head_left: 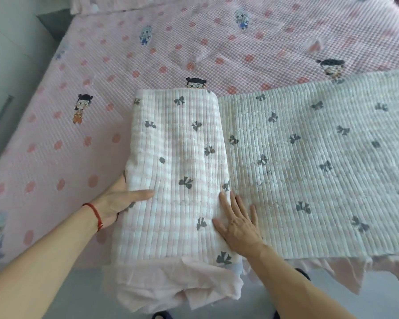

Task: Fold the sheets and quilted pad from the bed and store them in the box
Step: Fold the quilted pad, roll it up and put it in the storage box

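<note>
Your left hand (pixel 115 199) cups the quilted pad (pixel 177 171) bundle's left edge, your right hand (pixel 237 223) lies flat on its right edge, and the unfolded length runs rightward.

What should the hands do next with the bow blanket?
Probably roll the thick folded bundle of the white quilted pad with grey bows once more to the right. A long flat stretch is still unfolded there; the left hand grips the bundle's left edge, and the right hand presses flat at the fold.
</note>
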A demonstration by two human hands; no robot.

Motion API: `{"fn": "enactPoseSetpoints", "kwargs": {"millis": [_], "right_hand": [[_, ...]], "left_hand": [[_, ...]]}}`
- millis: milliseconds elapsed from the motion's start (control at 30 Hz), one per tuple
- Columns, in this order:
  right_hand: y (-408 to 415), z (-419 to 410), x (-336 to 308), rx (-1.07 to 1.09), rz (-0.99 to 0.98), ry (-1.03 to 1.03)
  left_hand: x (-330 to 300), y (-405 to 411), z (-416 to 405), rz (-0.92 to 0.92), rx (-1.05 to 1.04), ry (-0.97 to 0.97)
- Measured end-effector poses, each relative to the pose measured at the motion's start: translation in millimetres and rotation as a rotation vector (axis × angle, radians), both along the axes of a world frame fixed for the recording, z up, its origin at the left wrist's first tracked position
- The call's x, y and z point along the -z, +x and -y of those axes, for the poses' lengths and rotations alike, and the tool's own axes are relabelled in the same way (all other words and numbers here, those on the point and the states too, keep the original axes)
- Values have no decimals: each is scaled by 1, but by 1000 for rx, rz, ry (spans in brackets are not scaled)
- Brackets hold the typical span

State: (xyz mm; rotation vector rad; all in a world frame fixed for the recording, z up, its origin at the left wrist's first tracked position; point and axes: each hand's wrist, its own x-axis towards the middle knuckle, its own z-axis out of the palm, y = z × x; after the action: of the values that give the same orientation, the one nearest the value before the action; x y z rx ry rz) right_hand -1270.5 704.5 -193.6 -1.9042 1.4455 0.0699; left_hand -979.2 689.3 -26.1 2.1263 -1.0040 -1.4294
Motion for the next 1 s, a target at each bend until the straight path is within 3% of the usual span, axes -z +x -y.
{"fn": "enactPoseSetpoints", "kwargs": {"millis": [167, 233, 300, 400, 467, 567, 600, 667, 700, 767, 900, 1000], "right_hand": [[-13, 16, -38, -28, 120, 203], [-30, 19, -68, 90, 288, 349], [-51, 17, -103, 298, 554, 525], [-93, 20, -131, 660, 763, 646], [-135, 15, -123, 959, 861, 548], [-195, 18, -124, 1240, 1121, 385], [-233, 25, -112, 1458, 1196, 413], [-264, 22, -113, 1435, 1327, 434], [-274, 23, -120, 1313, 1023, 566], [-292, 24, -108, 980, 510, 452], [-285, 28, -95, 580, 7, 243], [-278, 46, -89, 327, -372, 100]], "left_hand": [[-53, -78, 7, 5, 106, -187], [-70, -121, 18, 48, 125, -228], [-85, -175, 32, 156, 167, -270], [-87, -266, 58, 349, 314, -336], [-72, -329, 74, 346, 381, -331], [-33, -393, 90, 104, 538, -222], [-11, -409, 94, 109, 641, -209], [34, -402, 90, 379, 894, -191], [55, -384, 86, 530, 978, -202], [91, -356, 77, 657, 1097, -259], [106, -325, 82, 714, 1153, -369], [108, -318, 116, 844, 936, -297]]}}
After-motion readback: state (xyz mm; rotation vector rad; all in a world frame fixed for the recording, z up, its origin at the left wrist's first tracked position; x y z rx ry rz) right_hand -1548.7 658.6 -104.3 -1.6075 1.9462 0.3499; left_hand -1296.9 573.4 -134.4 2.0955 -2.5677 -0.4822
